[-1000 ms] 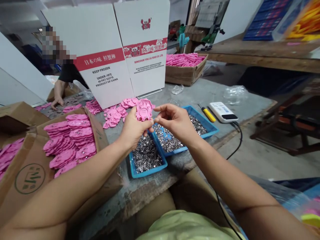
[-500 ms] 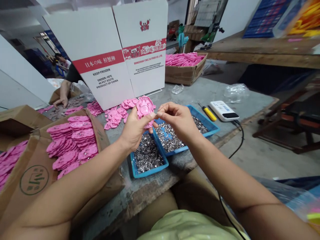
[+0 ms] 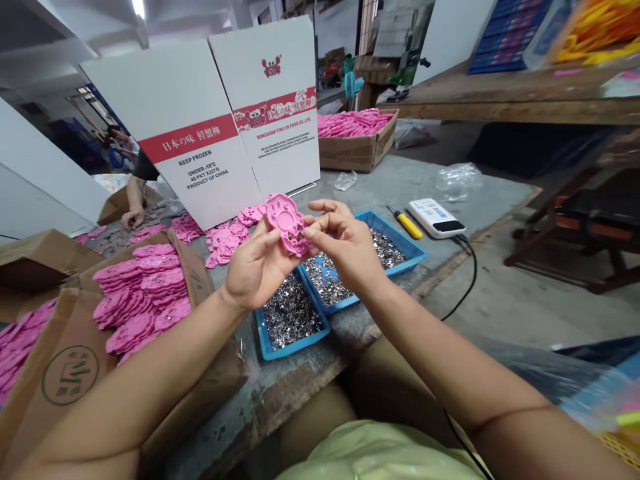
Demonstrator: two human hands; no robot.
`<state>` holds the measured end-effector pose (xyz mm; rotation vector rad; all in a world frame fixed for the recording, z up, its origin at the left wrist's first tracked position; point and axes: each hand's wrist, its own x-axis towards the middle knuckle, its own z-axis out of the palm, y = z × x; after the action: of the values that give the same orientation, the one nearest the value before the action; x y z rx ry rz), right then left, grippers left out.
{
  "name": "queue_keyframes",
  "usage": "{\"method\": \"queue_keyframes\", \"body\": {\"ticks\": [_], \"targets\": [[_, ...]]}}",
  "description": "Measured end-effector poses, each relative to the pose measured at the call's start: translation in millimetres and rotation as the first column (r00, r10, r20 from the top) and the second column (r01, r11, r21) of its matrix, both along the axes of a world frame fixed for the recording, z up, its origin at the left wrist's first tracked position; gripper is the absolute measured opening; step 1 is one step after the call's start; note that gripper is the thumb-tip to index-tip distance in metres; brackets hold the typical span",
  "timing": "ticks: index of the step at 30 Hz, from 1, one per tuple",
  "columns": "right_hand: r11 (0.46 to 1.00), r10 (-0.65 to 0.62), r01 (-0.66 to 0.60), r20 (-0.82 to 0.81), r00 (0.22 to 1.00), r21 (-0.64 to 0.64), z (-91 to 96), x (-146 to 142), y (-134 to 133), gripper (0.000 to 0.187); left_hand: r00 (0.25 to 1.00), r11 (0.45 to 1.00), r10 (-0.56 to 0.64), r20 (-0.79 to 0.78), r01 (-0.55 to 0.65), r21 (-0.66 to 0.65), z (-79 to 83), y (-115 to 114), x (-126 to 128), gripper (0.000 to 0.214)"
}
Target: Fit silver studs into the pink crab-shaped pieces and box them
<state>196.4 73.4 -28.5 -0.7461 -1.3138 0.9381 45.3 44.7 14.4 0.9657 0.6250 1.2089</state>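
Note:
A pink moulded plastic piece (image 3: 283,219), with a round recess and small holes, is held up over the table. My left hand (image 3: 254,268) is closed on its lower left edge, thumb in front. At its right edge, the thumb and fingers of my right hand (image 3: 346,241) pinch the piece; any small part between these fingertips is hidden. Small shiny metal pieces (image 3: 291,313) fill a blue tray (image 3: 324,331) below my hands. Beside it, a second blue tray (image 3: 419,257) holds more of them. A heap of flat pink pieces (image 3: 226,241) lies behind my left hand.
A cardboard box (image 3: 200,280) with stacked pink pieces stands at left. White carton panels (image 3: 275,153) rise behind the heap. A yellow-handled screwdriver (image 3: 410,225) and a white device (image 3: 436,218) with a black cable lie right. Another person's hand (image 3: 133,219) rests on the table at far left.
The pink piece has tilted and turned in my left hand. My right hand's fingertips have moved from just beside the piece onto its right edge. The view has shifted slightly.

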Motion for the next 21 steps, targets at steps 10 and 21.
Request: {"method": "queue_keyframes", "body": {"ticks": [10, 21], "targets": [[0.997, -0.068, 0.07, -0.062, 0.996, 0.022, -5.0, -11, -3, 0.018, 0.996, 0.996, 0.069, -0.051, -0.066, 0.063, 0.4, 0, -1, 0.078], [0.999, -0.05, 0.05, -0.055, 0.997, 0.005, -5.5, -15, -4, 0.02, 0.994, 0.994, 0.093, -0.064, -0.088, 0.071, 0.4, -3, 3, 0.073]]}}
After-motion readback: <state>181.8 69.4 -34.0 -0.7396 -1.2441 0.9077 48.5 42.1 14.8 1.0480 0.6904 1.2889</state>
